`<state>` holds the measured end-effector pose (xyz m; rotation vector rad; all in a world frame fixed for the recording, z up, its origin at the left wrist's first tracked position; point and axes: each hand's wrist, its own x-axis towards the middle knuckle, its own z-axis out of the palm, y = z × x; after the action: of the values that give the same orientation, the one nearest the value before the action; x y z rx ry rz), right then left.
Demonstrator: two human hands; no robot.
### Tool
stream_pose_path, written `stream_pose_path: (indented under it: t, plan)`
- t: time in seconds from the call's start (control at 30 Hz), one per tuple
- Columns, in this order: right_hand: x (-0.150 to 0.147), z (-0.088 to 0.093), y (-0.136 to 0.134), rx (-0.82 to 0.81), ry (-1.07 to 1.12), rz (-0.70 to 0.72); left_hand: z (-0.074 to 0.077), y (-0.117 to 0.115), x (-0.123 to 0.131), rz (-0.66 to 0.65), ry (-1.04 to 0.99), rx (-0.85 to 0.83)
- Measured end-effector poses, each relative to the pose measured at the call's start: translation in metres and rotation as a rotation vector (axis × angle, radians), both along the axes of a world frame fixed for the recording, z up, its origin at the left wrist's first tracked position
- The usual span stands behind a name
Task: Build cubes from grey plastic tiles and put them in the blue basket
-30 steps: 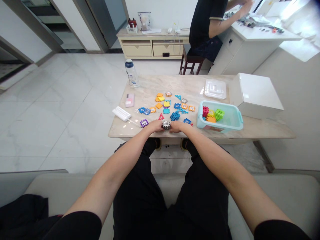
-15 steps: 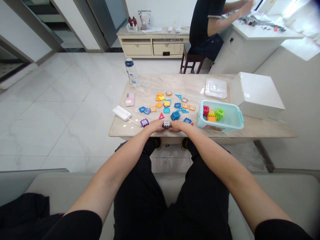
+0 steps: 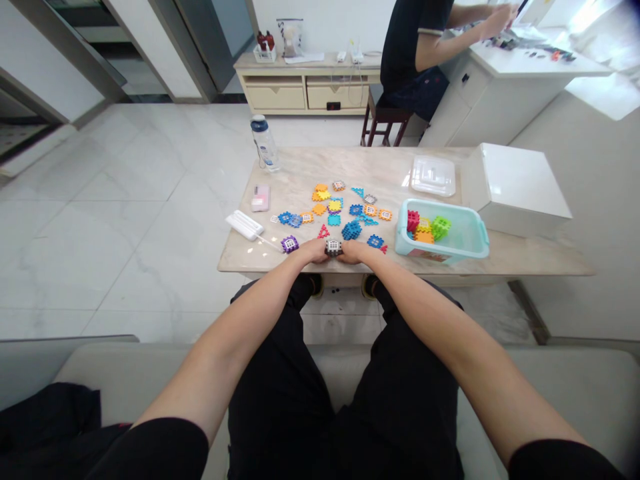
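Note:
A grey stack of square interlocking building tiles point(image 3: 333, 247) with a window-grid top sits at the table's front edge. My left hand point(image 3: 315, 251) is closed on its left side, and my right hand point(image 3: 352, 252) grips it from the right; most fingertips are hidden. Left of my hands lies a purple tile stack point(image 3: 289, 244) with a white grid. Just beyond them are a red triangular tile point(image 3: 323, 231) and a blue tile stack point(image 3: 351, 231). A flat blue window tile point(image 3: 375, 241) rests to the right of my right hand.
Orange tiles point(image 3: 321, 192) and others lie scattered mid-table. A light-blue bin point(image 3: 465, 250) holds colourful pieces, with a clear lid point(image 3: 433, 176) and white box point(image 3: 523, 180) near it. A water bottle point(image 3: 265, 147) and white device point(image 3: 245, 225) stand left. A person point(image 3: 415, 60) sits beyond.
My hands and the grey tile stack stay in nearly the same place. Across the room, the other person's hands have shifted slightly; the view has moved a little.

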<state>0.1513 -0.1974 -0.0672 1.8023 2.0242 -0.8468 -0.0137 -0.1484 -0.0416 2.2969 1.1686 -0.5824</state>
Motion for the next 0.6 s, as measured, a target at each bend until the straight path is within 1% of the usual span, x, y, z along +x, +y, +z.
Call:
stream_pose_path:
  t: [0.2,0.33,0.47,0.6]
  plan:
    - [-0.001,-0.003,-0.001,0.005,0.022,-0.005,-0.003,0.001,-0.001,0.016,0.009,-0.03]
    - [-0.004,0.0,-0.002,0.008,0.029,-0.001,0.001,-0.002,0.0,0.007,0.015,-0.025]
    - [-0.005,0.011,-0.001,0.005,0.011,-0.01,0.015,-0.001,-0.003,-0.002,0.058,0.005]
    - [0.004,0.027,-0.001,-0.009,-0.045,-0.024,0.036,0.005,-0.014,0.032,0.119,0.092]
